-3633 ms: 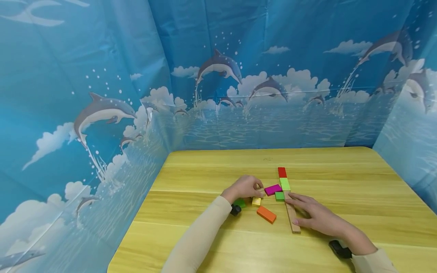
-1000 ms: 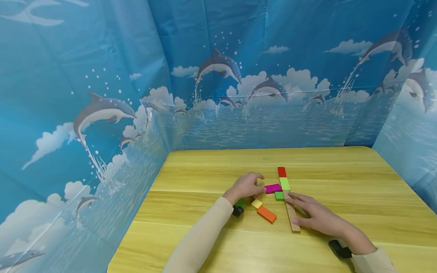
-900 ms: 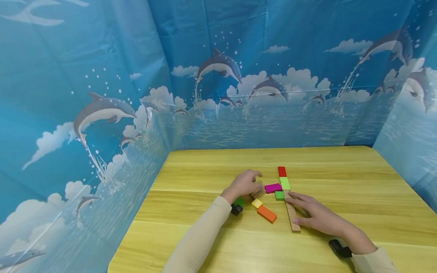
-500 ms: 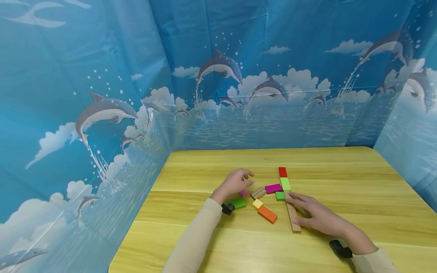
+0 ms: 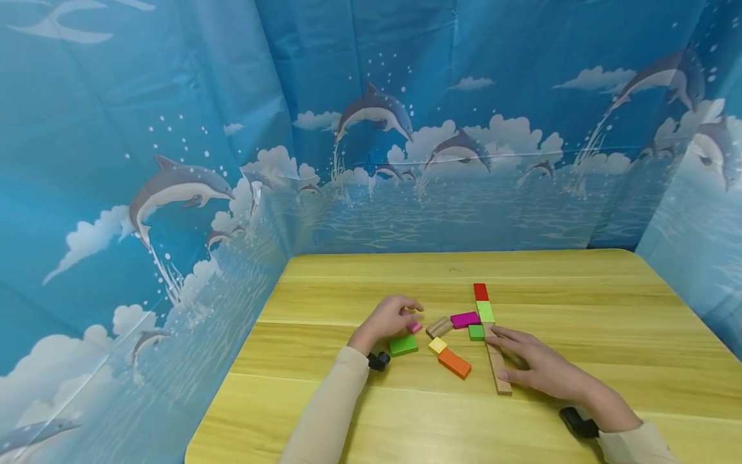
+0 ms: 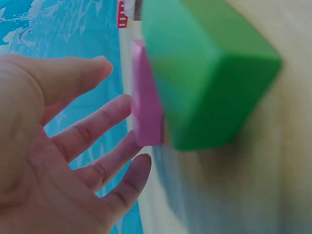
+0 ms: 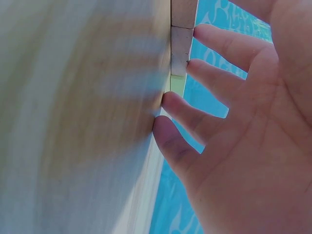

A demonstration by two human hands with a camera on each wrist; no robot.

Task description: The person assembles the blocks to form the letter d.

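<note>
My left hand [image 5: 384, 324] hovers at a pink block [image 5: 414, 327], its fingers loosely bent and spread. In the left wrist view the fingertips come right up to the pink block [image 6: 147, 100], with the thumb apart from it. A larger green block [image 6: 209, 83] stands closer to that camera. My right hand [image 5: 542, 367] lies along a row of plain wooden blocks [image 5: 497, 370], fingers extended. Its fingertips touch the row's side in the right wrist view. That row continues away from me with a lime block [image 5: 485, 312] and a red block [image 5: 480, 292].
Left of the row, a magenta block [image 5: 465, 320] and a small green block [image 5: 476, 332] sit against it. Two plain wooden blocks [image 5: 438, 327] lie side by side near a yellow block [image 5: 438, 346] and an orange block [image 5: 455, 363]. A dolphin-print curtain [image 5: 371, 212] hangs behind the table [image 5: 556, 277].
My left hand has let go of a plain wooden block beside another one and moved left to the pink block. The yellow block has shifted against the orange one. My right hand has stayed put.
</note>
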